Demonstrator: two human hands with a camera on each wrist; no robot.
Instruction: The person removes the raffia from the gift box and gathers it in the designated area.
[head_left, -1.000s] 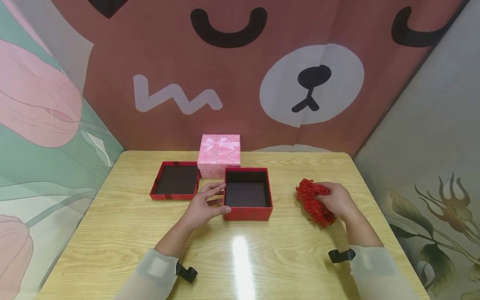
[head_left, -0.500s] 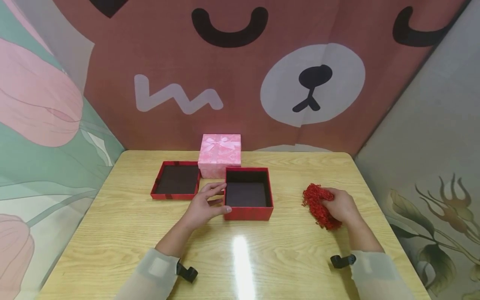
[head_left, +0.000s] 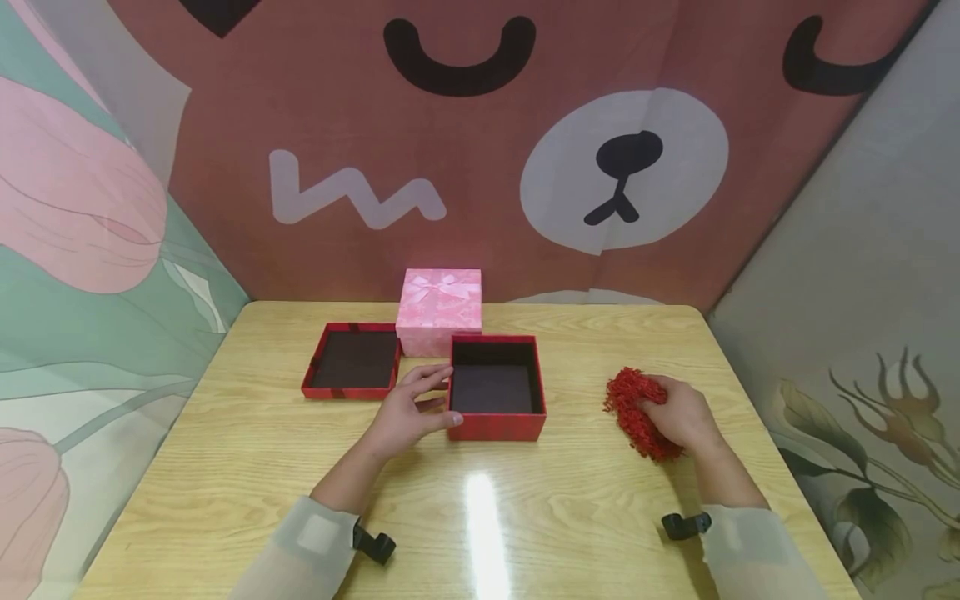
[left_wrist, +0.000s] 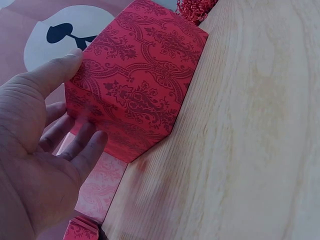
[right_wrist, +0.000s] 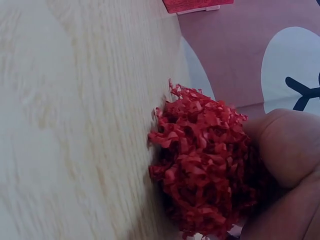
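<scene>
A red box (head_left: 497, 427) with a dark lining stands uncovered on the table, its outside patterned with scrolls in the left wrist view. My left hand (head_left: 405, 417) touches its left side, thumb at the near corner and fingers spread loosely along the wall. To the right, my right hand (head_left: 681, 410) grips a clump of red crinkle-cut shredded paper (head_left: 637, 417). Up close in the right wrist view, the shredded paper (right_wrist: 205, 160) bulges out beside the hand, low over the wooden surface. Part of the clump is hidden behind the fingers.
The red box lid (head_left: 354, 360) lies upturned at the left, dark inside facing up. Behind the red box stands a pink gift box (head_left: 438, 308) with a ribbon bow. A curtain with a bear print (head_left: 487, 250) hangs at the back edge of the wooden table (head_left: 570, 517).
My right hand has shifted slightly right and toward me with the shredded paper, then stayed there over the last half second. The left hand and the boxes keep their places.
</scene>
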